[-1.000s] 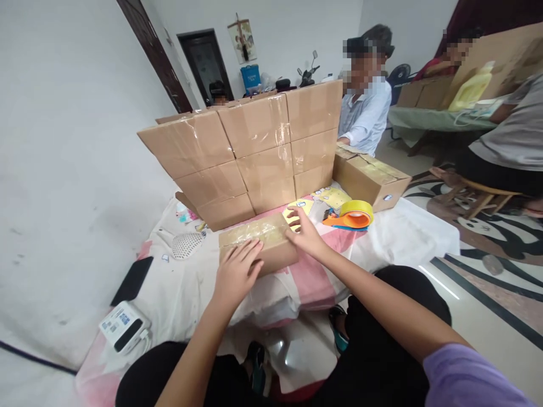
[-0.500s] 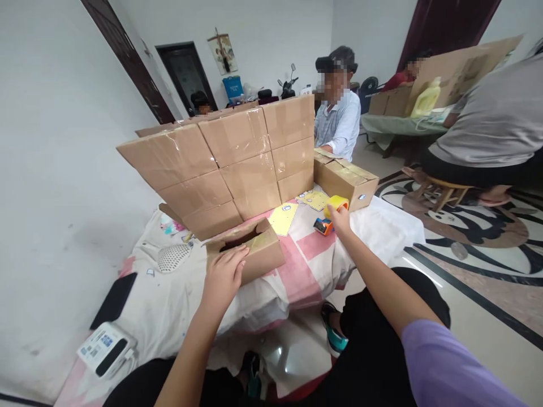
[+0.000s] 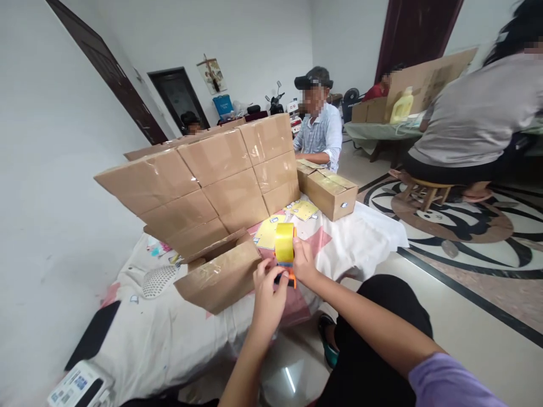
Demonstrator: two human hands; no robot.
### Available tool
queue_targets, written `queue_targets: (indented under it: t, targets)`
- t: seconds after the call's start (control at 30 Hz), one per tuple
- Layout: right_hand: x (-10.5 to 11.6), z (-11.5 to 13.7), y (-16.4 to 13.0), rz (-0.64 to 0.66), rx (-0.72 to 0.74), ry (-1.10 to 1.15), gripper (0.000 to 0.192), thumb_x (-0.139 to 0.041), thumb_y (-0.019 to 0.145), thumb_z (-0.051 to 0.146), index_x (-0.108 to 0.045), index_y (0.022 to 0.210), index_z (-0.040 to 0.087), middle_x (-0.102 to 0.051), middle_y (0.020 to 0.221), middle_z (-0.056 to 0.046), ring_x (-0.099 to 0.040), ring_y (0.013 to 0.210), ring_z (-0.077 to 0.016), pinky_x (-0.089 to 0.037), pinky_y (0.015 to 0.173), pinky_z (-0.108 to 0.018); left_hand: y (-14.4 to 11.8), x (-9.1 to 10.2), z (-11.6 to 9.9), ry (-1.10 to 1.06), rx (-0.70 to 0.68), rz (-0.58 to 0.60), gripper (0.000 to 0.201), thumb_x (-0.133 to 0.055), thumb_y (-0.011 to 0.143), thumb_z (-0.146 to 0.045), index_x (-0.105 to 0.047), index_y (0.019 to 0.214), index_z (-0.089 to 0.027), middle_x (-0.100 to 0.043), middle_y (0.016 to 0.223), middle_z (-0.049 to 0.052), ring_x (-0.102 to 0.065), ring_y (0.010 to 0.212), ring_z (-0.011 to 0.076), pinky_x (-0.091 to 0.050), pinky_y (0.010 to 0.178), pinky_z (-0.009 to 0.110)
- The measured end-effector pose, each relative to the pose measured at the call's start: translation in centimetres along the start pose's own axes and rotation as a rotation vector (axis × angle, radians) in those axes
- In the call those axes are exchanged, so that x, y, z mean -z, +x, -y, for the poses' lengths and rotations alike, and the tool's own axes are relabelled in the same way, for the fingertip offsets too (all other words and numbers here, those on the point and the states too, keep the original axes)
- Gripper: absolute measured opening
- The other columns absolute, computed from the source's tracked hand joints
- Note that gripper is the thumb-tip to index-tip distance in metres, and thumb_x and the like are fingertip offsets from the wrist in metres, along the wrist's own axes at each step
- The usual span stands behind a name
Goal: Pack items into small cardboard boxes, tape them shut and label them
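Note:
In front of me, my right hand (image 3: 304, 261) grips a tape dispenser (image 3: 292, 278) with orange and blue parts and a roll of yellow tape (image 3: 284, 242) on it. The fingers of my left hand (image 3: 269, 294) are bent in a pinch against the dispenser's lower end; what lies between them is too small to make out. Just left of both hands, an open cardboard box (image 3: 224, 277) rests on the cloth-covered table, tilted, its long side facing me.
A wall of taped cardboard boxes (image 3: 220, 183) stands behind the box. At right is a closed carton (image 3: 333, 192). Yellow paper pieces (image 3: 268, 232), a white perforated piece (image 3: 159, 281), a black slab (image 3: 94, 333) and a white device (image 3: 78, 384) lie around. A person (image 3: 320, 127) sits across.
My right hand has lifted the tape dispenser and drawn it left toward me. My left hand has left the box and met the dispenser. The box has tilted, and my view has shifted right.

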State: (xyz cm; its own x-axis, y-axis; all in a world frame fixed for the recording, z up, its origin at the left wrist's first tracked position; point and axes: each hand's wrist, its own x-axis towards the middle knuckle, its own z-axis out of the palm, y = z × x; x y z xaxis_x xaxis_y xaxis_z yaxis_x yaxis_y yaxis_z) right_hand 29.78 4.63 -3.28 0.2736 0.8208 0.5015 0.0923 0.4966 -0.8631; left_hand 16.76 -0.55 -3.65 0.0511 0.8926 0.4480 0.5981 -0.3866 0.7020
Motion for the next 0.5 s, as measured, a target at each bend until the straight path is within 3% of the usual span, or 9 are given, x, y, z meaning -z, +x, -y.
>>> queue_targets:
  t: [0.1,0.2,0.27,0.33,0.43,0.5]
  targets:
    - [1.3,-0.9,1.3,0.036,0.062,-0.052,0.060,-0.031,0.100,0.067,-0.041,0.057,0.026,-0.046,0.051,-0.001,-0.042,0.050,-0.0159,-0.035,0.054,-0.033,0.4,-1.4,-1.2,-0.171,0.083,-0.066,0.029,-0.060,0.090,-0.045,-0.077,0.085,-0.022,-0.068,0.115,0.013,-0.063,0.113,0.0300,-0.050,0.102,0.048]
    - [2.7,-1.3,2.5,0.037,0.096,-0.080,0.060,-0.037,0.097,0.068,-0.037,0.054,0.026,-0.040,0.048,0.001,-0.036,0.047,-0.0149,-0.033,0.054,-0.034,0.7,-1.3,-3.2,-0.367,0.212,0.091,0.036,-0.060,0.088,-0.052,-0.074,0.087,-0.019,-0.071,0.087,0.009,-0.067,0.080,0.0223,-0.056,0.077,0.036]
    - [3.6,-1.0,3.2,-0.004,0.093,-0.088,0.059,-0.038,0.097,0.067,-0.036,0.055,0.026,-0.039,0.049,0.001,-0.035,0.048,-0.0148,-0.032,0.055,-0.034,0.5,-0.9,-4.4,-0.447,0.281,0.190,0.039,-0.061,0.086,-0.054,-0.071,0.086,-0.017,-0.068,0.072,0.005,-0.060,0.058,0.0166,-0.051,0.060,0.029]
    - [4.4,-0.2,4.1,-0.073,0.077,-0.091,0.057,-0.035,0.097,0.066,-0.036,0.056,0.026,-0.039,0.051,0.001,-0.037,0.050,-0.0153,-0.032,0.056,-0.034,-0.2,-0.6,-4.9,-0.447,0.299,0.234,0.038,-0.063,0.085,-0.053,-0.069,0.079,-0.016,-0.065,0.066,0.003,-0.057,0.051,0.0141,-0.047,0.054,0.026]
    - [5.2,1.5,5.5,-0.251,-0.021,-0.032,0.053,-0.031,0.099,0.064,-0.039,0.063,0.025,-0.045,0.057,0.000,-0.042,0.057,-0.0163,-0.033,0.056,-0.032,-1.4,-0.8,-4.3,-0.385,0.300,0.275,0.036,-0.061,0.084,-0.049,-0.067,0.071,-0.016,-0.066,0.064,0.004,-0.058,0.049,0.0143,-0.047,0.053,0.026]
    - [4.8,2.5,6.0,-0.310,-0.168,0.083,0.050,-0.036,0.096,0.065,-0.043,0.067,0.025,-0.049,0.060,0.000,-0.047,0.060,-0.0169,-0.037,0.055,-0.031,-1.9,-1.4,-3.5,-0.342,0.295,0.262,0.036,-0.058,0.084,-0.048,-0.068,0.071,-0.016,-0.067,0.063,0.005,-0.060,0.050,0.0161,-0.049,0.054,0.027]
